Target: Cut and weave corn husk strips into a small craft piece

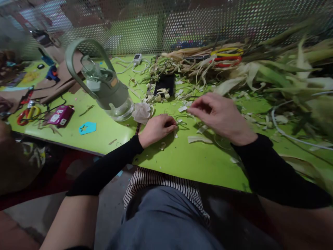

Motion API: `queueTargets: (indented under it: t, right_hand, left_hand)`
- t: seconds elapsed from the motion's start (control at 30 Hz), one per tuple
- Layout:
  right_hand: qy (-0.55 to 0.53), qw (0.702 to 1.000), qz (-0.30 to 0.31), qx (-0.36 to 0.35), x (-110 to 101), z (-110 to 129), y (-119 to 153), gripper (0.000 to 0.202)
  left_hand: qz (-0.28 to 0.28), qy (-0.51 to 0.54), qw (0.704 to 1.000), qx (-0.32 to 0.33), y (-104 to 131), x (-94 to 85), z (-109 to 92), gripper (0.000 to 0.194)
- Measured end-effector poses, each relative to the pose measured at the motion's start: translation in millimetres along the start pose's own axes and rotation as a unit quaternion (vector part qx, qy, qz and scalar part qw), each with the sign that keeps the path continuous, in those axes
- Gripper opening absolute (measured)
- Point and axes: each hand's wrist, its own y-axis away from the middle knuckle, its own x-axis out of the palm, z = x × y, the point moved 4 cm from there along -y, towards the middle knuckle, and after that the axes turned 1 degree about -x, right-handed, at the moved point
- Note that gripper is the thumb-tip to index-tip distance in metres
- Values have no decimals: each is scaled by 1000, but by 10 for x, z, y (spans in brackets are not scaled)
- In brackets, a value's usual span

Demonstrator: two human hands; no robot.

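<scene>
My left hand (pixel 159 129) rests low over the green table with its fingers curled into a pinch. A small pale scrap (pixel 176 134) shows by its fingertips, and whatever they grip cannot be made out. Behind that wrist lies a pale, crumpled, flower-like piece (pixel 142 112). My right hand (pixel 221 116) hovers to the right, thumb and forefinger pinched together. Close to those fingertips is a white scrap (pixel 182 108); I cannot tell whether it is held. Between and below the hands lie a pale husk strip (pixel 199 139) and thin curled bits.
A green-lidded water bottle (pixel 110 90) stands left of my hands. Corn husks (pixel 260 74) heap at the back right, near a white wire (pixel 277 125). A dark phone-like slab (pixel 164 85), a purple power strip (pixel 61 115) and scissors (pixel 28 114) lie around. A person's arm (pixel 10 156) is at far left.
</scene>
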Motion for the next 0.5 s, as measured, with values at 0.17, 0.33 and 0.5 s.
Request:
queueTargets:
  t: [0.17, 0.33, 0.5]
  right_hand:
    - [24, 978, 202, 46, 267, -45, 38, 23]
    - [-55, 984, 156, 73, 366, -86, 24, 26]
    - [-47, 984, 150, 79, 329, -89, 33, 25]
  left_hand:
    - [-16, -20, 1000, -11, 17, 9, -19, 9]
    - [-20, -36, 999, -28, 40, 17, -53, 10]
    - [-22, -35, 998, -39, 40, -2, -64, 10]
